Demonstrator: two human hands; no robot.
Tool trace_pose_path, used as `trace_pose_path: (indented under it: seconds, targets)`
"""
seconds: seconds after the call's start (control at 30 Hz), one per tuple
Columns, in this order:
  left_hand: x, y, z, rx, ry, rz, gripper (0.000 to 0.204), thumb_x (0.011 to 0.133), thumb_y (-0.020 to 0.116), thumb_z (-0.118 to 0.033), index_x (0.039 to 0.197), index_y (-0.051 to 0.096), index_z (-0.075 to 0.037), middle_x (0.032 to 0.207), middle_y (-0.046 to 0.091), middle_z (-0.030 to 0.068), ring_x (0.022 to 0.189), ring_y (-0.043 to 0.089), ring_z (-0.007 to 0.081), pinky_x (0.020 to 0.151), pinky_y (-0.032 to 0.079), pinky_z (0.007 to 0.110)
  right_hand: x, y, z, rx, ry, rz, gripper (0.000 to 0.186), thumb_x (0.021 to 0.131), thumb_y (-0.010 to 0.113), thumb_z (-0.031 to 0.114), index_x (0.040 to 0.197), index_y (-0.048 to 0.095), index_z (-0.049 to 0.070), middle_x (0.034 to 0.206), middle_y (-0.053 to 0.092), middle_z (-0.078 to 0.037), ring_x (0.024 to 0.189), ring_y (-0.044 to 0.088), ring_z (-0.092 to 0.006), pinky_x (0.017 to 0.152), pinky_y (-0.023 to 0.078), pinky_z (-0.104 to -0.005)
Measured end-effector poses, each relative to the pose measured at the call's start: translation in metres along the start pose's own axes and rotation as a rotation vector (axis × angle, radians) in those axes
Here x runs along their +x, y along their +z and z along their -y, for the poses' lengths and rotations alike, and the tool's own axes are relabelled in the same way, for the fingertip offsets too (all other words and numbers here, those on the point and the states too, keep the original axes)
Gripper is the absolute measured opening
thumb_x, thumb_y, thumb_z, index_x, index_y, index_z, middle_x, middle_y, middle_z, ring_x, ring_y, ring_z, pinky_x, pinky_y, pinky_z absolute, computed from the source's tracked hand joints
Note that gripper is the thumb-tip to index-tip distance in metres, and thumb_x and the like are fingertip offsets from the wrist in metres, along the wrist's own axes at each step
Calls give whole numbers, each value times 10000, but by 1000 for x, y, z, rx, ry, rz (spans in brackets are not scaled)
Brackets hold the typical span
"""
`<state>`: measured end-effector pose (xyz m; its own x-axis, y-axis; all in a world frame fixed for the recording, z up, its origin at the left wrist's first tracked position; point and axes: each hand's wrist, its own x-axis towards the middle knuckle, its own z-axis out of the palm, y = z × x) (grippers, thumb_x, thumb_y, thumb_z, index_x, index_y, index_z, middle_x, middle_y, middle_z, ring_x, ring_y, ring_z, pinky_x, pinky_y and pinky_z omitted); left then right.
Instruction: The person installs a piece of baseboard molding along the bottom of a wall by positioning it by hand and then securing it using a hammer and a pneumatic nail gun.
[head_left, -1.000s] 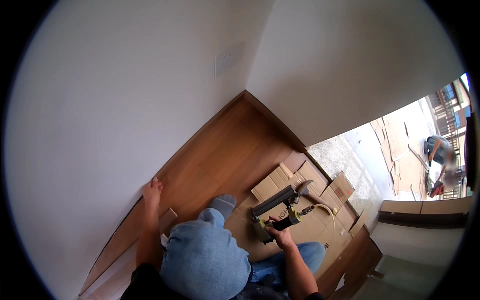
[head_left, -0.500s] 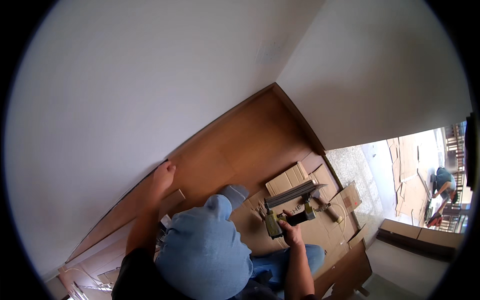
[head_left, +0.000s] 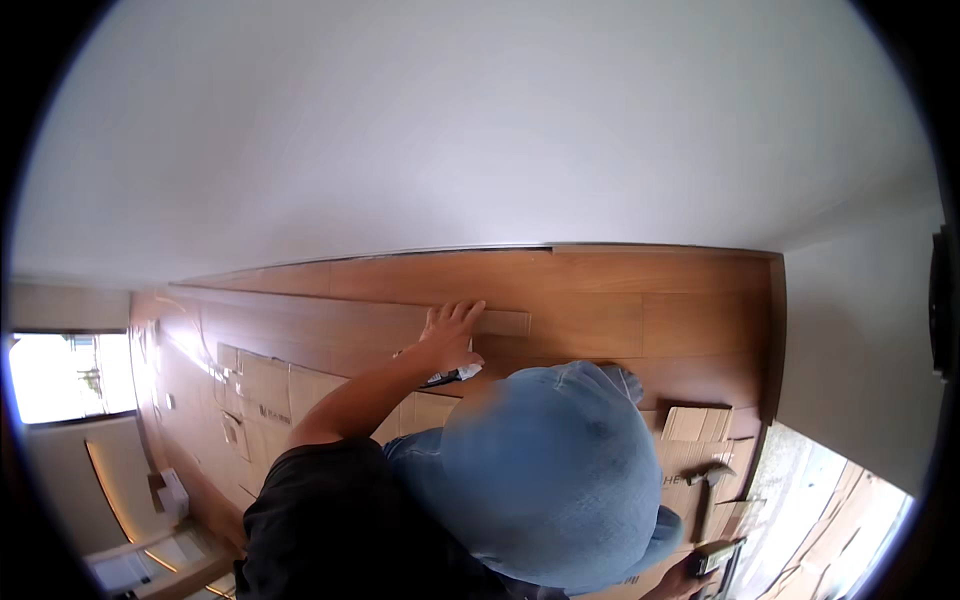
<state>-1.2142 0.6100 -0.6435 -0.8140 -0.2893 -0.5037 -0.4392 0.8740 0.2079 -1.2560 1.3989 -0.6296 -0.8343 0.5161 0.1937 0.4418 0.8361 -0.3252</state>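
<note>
Includes long, flat brown wooden strip point(head_left: 505, 323), beneath loosely spread left hand point(head_left: 450, 336). Adds green-and-black nail gun point(head_left: 716, 554), gripped in right hand point(head_left: 682, 580).

Flattened cardboard point(head_left: 260, 385) lying about; bright window point(head_left: 75, 375) at far left

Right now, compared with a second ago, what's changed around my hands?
Your left hand has come back from the foot of the wall and now lies across the loose brown strip. The view has swung left. Your right hand still holds the nail gun, now near the lower edge. The hammer still lies on the cardboard.
</note>
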Motion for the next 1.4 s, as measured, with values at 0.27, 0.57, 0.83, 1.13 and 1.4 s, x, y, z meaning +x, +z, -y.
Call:
trace_pose_path:
  seconds: [0.27,0.57,0.83,1.13,1.4]
  targets:
    - [-93,29,3,64,-135,3,1172,697,872,-576,1647,348,-134,1623,394,201,1489,396,432,1143,316,631,3,52,213,698,-22,367,581,1056,603,436,1487,581,48,1378,657,-197,1123,675,-320,909,545,-442]
    - [-138,101,73,229,-83,-140,721,691,888,-427,1290,625,-126,1269,669,99,1243,620,311,1055,424,480,-11,80,312,803,-218,629,574,1050,606,430,1477,587,46,1362,664,-199,1113,677,-323,905,546,-445]
    - [-219,110,149,228,-369,63,559,817,834,-404,1269,674,-117,1299,695,101,1281,632,292,1082,437,482,-33,76,325,808,-300,723,569,1046,608,424,1468,593,44,1348,670,-201,1104,679,-326,902,547,-448]
    - [-187,64,189,-25,-415,-38,450,938,693,-415,1278,720,-122,1326,674,106,1321,600,262,1105,415,462,-36,58,348,784,-344,707,562,1041,610,418,1458,600,42,1332,677,-203,1094,681,-330,899,548,-452]
    - [-99,54,192,95,-246,-418,313,974,622,-183,1277,668,-119,1295,665,98,1312,595,291,1095,448,423,-84,72,418,693,-442,805,557,1036,612,412,1450,606,40,1318,682,-205,1085,683,-333,896,549,-455]
